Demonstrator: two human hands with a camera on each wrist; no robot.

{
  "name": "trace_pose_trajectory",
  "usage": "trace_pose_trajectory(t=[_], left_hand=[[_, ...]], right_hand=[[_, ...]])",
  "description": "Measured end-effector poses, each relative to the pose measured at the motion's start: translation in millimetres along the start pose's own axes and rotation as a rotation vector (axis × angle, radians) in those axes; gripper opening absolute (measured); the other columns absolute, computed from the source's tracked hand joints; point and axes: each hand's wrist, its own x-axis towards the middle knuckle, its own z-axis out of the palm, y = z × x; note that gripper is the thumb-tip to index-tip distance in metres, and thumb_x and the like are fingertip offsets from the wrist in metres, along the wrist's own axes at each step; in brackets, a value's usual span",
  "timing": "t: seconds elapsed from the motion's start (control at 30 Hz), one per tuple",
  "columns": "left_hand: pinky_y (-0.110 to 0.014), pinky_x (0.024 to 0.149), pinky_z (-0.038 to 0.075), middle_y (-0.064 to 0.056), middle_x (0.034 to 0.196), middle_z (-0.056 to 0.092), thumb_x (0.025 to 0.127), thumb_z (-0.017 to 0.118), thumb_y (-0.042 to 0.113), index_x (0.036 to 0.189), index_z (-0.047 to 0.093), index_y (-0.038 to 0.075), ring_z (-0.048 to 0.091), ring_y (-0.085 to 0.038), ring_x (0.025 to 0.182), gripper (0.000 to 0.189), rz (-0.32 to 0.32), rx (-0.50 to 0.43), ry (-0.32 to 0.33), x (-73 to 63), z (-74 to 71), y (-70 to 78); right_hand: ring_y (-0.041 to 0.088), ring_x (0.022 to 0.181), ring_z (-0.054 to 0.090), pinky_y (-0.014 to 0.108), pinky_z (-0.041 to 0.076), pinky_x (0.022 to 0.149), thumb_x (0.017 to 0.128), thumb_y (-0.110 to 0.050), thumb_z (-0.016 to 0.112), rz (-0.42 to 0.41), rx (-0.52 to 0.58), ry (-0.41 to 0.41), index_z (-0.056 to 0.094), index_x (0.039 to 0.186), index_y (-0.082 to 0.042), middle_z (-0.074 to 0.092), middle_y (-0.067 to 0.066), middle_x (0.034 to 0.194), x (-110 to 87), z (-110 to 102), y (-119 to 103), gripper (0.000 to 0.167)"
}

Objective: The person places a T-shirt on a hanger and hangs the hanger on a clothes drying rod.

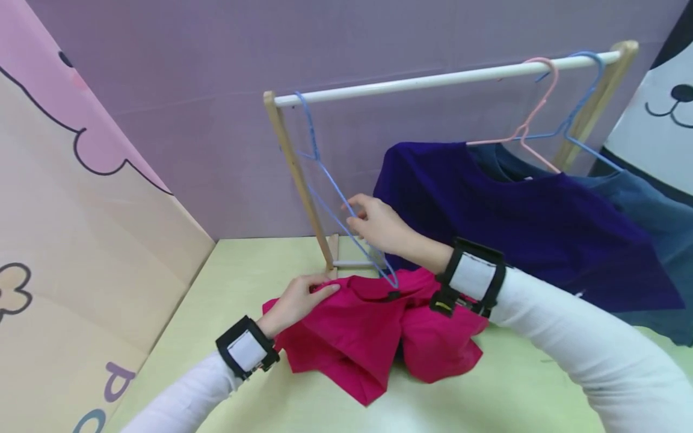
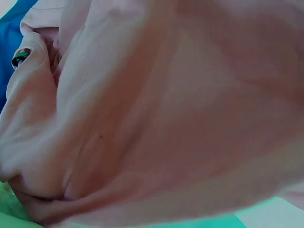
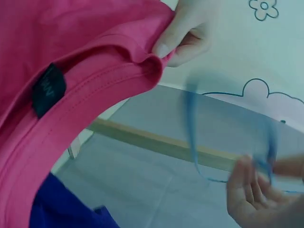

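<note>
A crumpled magenta T-shirt lies on the table. Its neckline, with a dark label, faces the rack. My left hand pinches the edge of the neckline between thumb and fingers. Pinkish fabric fills most of the left wrist view. My right hand holds a thin blue hanger by its long side; in the right wrist view the hanger is blurred. One end of the hanger overlaps the T-shirt's neckline, while its hook overlaps the left end of the rail.
Behind the hands stands a rack with a white rail and wooden posts. At its right hang a dark purple shirt on a pink hanger and a grey-blue shirt on a blue hanger. A patterned panel borders the left.
</note>
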Motion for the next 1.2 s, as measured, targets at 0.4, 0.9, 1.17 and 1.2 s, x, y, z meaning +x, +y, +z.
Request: trace_pose_trajectory(t=[0.4,0.9,1.17,1.2], left_hand=[[-0.026,0.060,0.042,0.001,0.075,0.056,0.085,0.059,0.022,0.100,0.065,0.011,0.051,-0.014,0.069,0.019,-0.057,-0.030,-0.054,-3.3,-0.3,-0.6],[-0.027,0.061,0.042,0.001,0.077,0.057,0.085,0.059,0.023,0.101,0.065,0.012,0.051,-0.015,0.070,0.020,-0.085,-0.033,-0.046,-4.2,0.8,-2.9],[-0.026,0.061,0.042,0.001,0.083,0.060,0.085,0.059,0.023,0.106,0.065,0.012,0.050,-0.014,0.072,0.024,-0.086,-0.021,-0.001,-3.0,-1.4,-1.9],[-0.027,0.062,0.042,0.001,0.084,0.060,0.085,0.059,0.024,0.107,0.064,0.012,0.050,-0.015,0.072,0.025,-0.089,-0.029,-0.001,-2.8,-1.9,-2.0]], right_hand=[[0.011,0.061,0.041,0.021,0.035,0.056,0.088,-0.014,0.053,-0.009,0.140,0.338,0.063,0.100,0.003,0.053,0.004,0.071,8.6,-12,6,0.022],[0.013,0.078,0.049,0.024,0.039,0.070,0.086,-0.022,0.057,0.021,0.231,0.416,0.065,0.100,0.000,0.061,0.004,0.087,3.8,-43,3,0.027],[0.012,0.075,0.046,0.025,0.034,0.064,0.081,-0.034,0.062,0.028,0.215,0.478,0.068,0.094,-0.006,0.058,-0.006,0.076,-23.2,-79,13,0.032],[0.011,0.073,0.045,0.024,0.034,0.062,0.081,-0.036,0.063,0.027,0.208,0.484,0.068,0.092,-0.008,0.057,-0.006,0.074,-28.2,-84,15,0.031]])
